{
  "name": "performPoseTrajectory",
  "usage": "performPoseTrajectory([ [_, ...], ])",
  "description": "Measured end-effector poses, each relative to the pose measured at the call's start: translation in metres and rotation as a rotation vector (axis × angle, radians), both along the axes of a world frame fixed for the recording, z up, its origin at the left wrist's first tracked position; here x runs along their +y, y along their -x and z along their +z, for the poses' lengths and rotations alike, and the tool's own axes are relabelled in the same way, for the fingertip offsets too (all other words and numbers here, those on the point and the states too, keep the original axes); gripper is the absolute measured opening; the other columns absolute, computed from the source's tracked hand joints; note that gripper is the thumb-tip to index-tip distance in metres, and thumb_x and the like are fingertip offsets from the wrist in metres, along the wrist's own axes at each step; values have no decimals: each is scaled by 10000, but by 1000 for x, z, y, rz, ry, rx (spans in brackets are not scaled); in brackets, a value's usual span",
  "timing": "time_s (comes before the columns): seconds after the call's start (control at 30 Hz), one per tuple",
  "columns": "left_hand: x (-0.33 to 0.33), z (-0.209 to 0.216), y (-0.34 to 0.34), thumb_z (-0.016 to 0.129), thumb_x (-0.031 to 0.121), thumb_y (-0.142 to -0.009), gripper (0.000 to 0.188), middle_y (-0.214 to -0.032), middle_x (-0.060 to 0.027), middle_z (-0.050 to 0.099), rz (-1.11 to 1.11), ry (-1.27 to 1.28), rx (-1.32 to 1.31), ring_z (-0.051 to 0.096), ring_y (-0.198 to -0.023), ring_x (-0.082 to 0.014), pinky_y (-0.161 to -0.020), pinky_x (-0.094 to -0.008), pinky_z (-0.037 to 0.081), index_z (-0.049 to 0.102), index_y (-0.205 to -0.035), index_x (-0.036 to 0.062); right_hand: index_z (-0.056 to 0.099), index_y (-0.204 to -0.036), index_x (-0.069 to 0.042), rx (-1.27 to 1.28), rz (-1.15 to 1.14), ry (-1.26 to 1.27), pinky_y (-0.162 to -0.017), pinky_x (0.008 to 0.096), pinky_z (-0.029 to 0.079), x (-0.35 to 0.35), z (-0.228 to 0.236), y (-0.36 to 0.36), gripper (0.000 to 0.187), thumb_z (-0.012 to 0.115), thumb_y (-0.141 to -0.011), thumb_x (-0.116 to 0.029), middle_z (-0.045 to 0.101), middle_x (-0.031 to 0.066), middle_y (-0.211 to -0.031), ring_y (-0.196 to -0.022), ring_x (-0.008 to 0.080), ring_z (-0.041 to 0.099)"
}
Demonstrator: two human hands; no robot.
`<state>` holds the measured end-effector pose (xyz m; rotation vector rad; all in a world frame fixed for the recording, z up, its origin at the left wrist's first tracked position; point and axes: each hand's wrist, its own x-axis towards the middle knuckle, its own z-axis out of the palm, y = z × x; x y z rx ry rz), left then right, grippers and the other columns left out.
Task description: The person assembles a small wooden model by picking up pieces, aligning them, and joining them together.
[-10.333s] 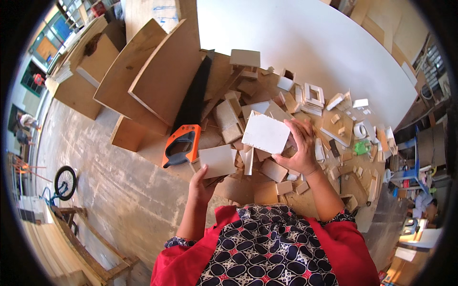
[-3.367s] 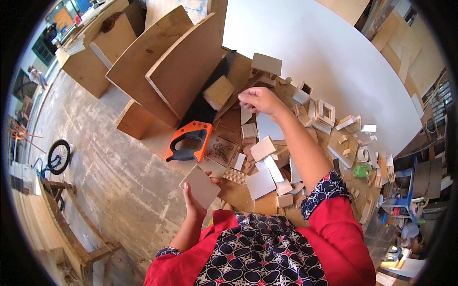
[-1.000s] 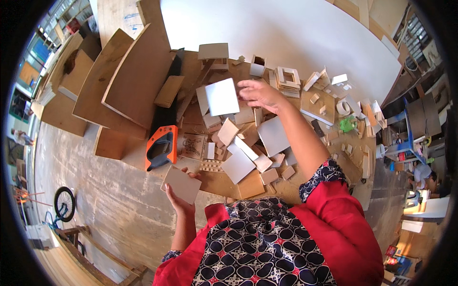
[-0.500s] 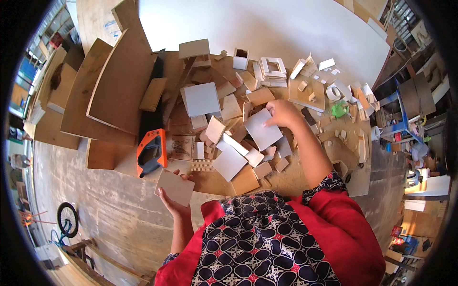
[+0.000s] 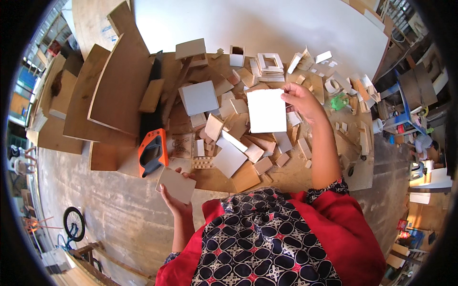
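Observation:
My left hand (image 5: 177, 202) grips a flat greyish-beige wooden panel (image 5: 176, 186) in front of the bench's near edge, thumb on its face and fingertips curled round its side. Over the middle of the scrap pile my right hand (image 5: 303, 102) pinches a bright white square panel (image 5: 266, 111) by its upper right corner, tilted so that its white face shows. Beneath and around that panel lie loose wood offcuts (image 5: 263, 166), among them a white-faced board (image 5: 230, 158). Another pale grey square panel (image 5: 200, 98) rests on the pile at the left.
An orange-handled handsaw (image 5: 153, 152) lies at the bench's left, its blade beside tall leaning brown boards (image 5: 119, 90). Stacked square frames (image 5: 268, 66), a white open-topped box (image 5: 236, 56) and a green crumpled thing (image 5: 338, 102) stand farther back. A large white sheet (image 5: 267, 24) spans the far side.
My right hand has lifted the white panel off the pile and tipped it, its face now bright. My left hand keeps its panel almost in place.

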<state>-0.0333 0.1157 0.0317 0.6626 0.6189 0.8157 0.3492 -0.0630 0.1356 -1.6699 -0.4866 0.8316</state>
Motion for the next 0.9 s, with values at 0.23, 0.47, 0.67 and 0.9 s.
performPoseTrajectory([
  [0.23, -25, 32, -16, 481, 606, -863, 712, -1233, -168, 503, -266, 83, -141, 549, -977, -294, -880, -512, 461, 438, -1308, 51, 584, -1160, -15, -170, -40, -9, -649, 238, 480, -25, 17, 30, 274, 580, -888, -50, 670, 39, -930, -782, 74, 596],
  [0.47, -36, 30, -26, 492, 614, -849, 739, -1195, -153, 509, -347, 132, -85, 550, -976, -280, -887, -495, 468, 432, -1310, 39, 548, -1219, -60, -43, -570, -215, -727, 256, 496, -54, -3, -11, 324, 588, -899, -91, 633, 13, -985, -854, 107, 598],
  [0.67, -40, 28, -30, 479, 611, -860, 715, -1211, -157, 508, -382, 116, -118, 554, -968, -285, -879, -504, 470, 437, -1312, 59, 566, -1218, -68, 133, -562, -375, -771, 282, 513, -45, -23, -14, 328, 588, -894, -116, 627, 7, -1013, -872, 119, 598],
  [0.9, -45, 37, -34, 440, 732, -824, 858, -1188, -156, 532, -441, 373, -147, 585, -926, -329, -815, -520, 489, 448, -1297, 16, 614, -1172, -98, 115, 57, -212, -734, 277, 524, -30, 7, 52, 290, 570, -886, -111, 656, 10, -986, -845, 107, 622],
])
